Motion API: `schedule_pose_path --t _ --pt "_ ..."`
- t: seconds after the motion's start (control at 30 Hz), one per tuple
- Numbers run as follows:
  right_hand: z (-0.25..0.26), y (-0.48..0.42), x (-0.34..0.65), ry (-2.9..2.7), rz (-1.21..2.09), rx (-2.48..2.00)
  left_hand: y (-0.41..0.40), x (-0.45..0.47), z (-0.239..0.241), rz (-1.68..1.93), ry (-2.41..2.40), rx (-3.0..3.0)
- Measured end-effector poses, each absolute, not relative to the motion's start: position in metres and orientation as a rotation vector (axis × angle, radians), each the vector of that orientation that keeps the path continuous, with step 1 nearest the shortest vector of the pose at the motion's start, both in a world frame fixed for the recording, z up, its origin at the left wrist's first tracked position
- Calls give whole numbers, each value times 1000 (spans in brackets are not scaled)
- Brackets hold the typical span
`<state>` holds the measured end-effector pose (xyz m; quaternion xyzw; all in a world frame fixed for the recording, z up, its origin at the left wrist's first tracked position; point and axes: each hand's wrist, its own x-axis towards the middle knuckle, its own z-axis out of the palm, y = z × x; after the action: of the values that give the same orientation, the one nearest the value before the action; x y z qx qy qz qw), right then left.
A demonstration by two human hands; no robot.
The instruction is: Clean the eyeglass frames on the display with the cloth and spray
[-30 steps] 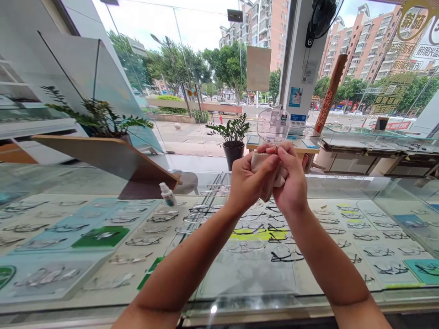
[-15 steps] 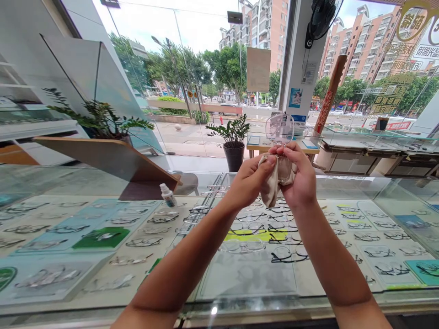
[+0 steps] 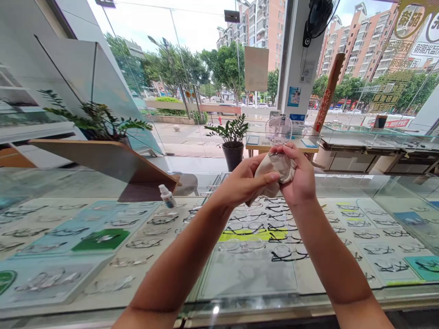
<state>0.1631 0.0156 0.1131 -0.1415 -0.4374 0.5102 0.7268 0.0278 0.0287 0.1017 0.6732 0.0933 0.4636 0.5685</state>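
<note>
L hand (image 3: 240, 185) slid thumb down, pinching cloth (image 3: 263, 168); R hand (image 3: 302, 180) curled round specs (image 3: 278, 130).

Daylight through wide window (image 3: 192, 64); white pillar (image 3: 297, 66); wooden table (image 3: 257, 148) beyond glass counter (image 3: 252, 279)

Between my left forearm (image 3: 185, 256) and my right forearm (image 3: 329, 256), open air reaches down to the flat, clear glass countertop (image 3: 247, 283); the rows of thin-rimmed eyeglasses (image 3: 275, 257) lie beneath that glass, blocking neither arm. Right of my right hand (image 3: 301, 178), a sideways pass is free. Left of my left hand (image 3: 239, 183), the small white plastic bottle (image 3: 167, 196) stands in the way, the slanting brown wooden board (image 3: 103, 157) behind it. A clear round lens (image 3: 278, 130) juts up above both hands.
</note>
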Motion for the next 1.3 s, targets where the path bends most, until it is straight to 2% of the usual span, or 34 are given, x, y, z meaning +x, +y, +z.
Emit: schedule_pose_path --t 0.4,0.83,0.9,1.1,1.3 --pt "113 13 156 -953 1075 -415 23 46 100 1383 398 1579" --pt "106 11 141 -1013 1071 -331 29 59 93 1788 481 1483" --pt "106 14 144 -1026 1076 -339 30 56 95 1739 472 1517" --pt "108 26 169 -1065 1043 -373 43 37 99 1280 400 1619" --pt "116 30 195 -1095 955 -489 59 23 97 1392 513 1469"
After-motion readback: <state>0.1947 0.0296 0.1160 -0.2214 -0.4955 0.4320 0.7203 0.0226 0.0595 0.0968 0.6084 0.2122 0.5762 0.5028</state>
